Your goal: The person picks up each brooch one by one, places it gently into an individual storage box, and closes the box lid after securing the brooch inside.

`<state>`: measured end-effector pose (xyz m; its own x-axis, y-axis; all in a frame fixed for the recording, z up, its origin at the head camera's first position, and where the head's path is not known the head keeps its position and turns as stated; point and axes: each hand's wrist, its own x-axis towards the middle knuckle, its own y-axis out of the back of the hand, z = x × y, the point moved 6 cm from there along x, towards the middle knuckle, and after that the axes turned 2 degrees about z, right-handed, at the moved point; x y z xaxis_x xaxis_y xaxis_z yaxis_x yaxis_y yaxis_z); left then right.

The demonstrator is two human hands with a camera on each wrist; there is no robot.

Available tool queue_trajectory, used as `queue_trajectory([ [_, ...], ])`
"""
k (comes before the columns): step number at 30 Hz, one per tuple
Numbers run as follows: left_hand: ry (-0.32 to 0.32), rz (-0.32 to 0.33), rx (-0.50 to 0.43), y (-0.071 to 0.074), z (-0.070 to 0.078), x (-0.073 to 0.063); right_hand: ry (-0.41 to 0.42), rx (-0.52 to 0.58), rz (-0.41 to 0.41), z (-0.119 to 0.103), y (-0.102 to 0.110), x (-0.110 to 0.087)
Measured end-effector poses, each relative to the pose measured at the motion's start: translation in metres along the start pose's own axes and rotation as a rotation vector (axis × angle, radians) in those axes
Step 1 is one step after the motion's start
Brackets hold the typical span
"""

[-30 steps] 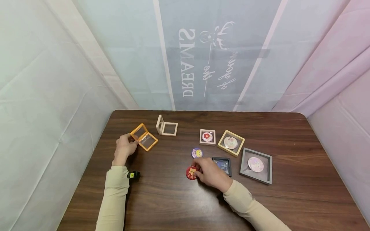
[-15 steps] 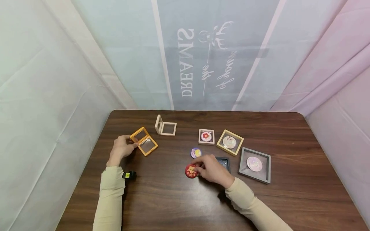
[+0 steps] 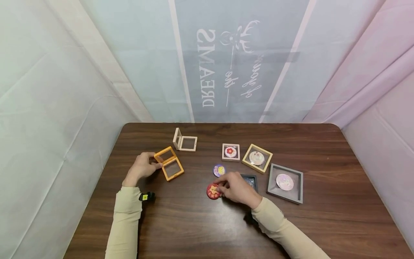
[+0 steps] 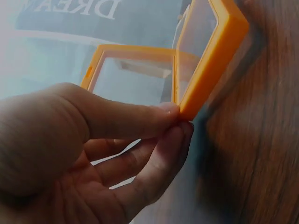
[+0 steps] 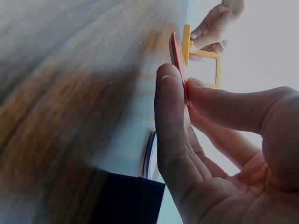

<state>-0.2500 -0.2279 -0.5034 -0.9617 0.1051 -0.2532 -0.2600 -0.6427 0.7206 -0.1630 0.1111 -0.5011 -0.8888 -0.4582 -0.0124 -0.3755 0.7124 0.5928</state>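
Observation:
My left hand (image 3: 144, 167) pinches an orange hinged display frame (image 3: 172, 169) by its hinge corner, thumb against fingertips. The frame stands unfolded, with clear film in both halves, as the left wrist view also shows (image 4: 210, 60). Between thumb and fingers, my right hand (image 3: 237, 189) holds a round red badge (image 3: 211, 191) with a yellow star figure by its right edge. In the right wrist view the badge (image 5: 176, 51) appears nearly edge-on. A purple round badge (image 3: 219, 170) lies on the table just beyond the right hand, which partly covers a dark frame (image 3: 252, 181).
An unfolded cream frame (image 3: 188, 143) stands at the back left of the wooden table (image 3: 181, 223). To the right lie a small cream frame (image 3: 223, 157), a yellow frame (image 3: 249, 149) and a grey frame (image 3: 302, 187), each with a round badge inside. Fabric curtains surround the table.
My left hand has shifted the orange frame to the right and slightly nearer, turning it a little. The right hand keeps the red badge in nearly the same place, with the badge slightly rotated.

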Motion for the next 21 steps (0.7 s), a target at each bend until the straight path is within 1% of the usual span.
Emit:
queue_trajectory([
  [6,-0.094,-0.053,-0.014,-0.009,0.013,-0.001,-0.028,0.049,-0.016,0.002,-0.001,0.001],
  [11,-0.18,-0.103,-0.014,-0.02,0.029,-0.002,-0.025,0.057,-0.011,0.002,0.0,0.001],
  [16,-0.225,-0.162,-0.013,-0.034,0.044,-0.005,-0.023,0.068,-0.012,0.001,0.001,0.0],
  [21,-0.27,-0.188,-0.011,-0.047,0.057,-0.008,-0.026,0.071,-0.006,0.0,0.003,0.0],
])
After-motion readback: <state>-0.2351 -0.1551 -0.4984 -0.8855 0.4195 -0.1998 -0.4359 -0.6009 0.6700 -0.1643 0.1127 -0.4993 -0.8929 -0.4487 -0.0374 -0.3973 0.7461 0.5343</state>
